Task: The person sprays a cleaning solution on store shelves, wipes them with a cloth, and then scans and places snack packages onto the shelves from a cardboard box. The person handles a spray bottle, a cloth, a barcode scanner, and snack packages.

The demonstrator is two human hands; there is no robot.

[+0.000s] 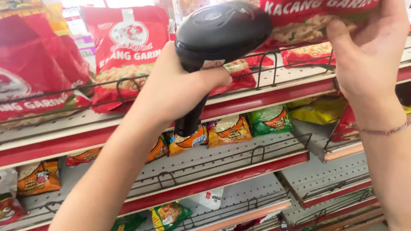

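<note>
Black scanner (218,38) | red snack bags (126,51), upper left | orange (229,130) and green packets (270,119), centre | red-edged shelves (265,100)

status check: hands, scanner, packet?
Left hand gripping black scanner, aimed up. Right hand holding red snack packet at top shelf. Nothing between scanner and packet.

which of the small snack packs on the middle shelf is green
The green pack at the right end of that row, right of the orange packs; the others there are orange.
</note>
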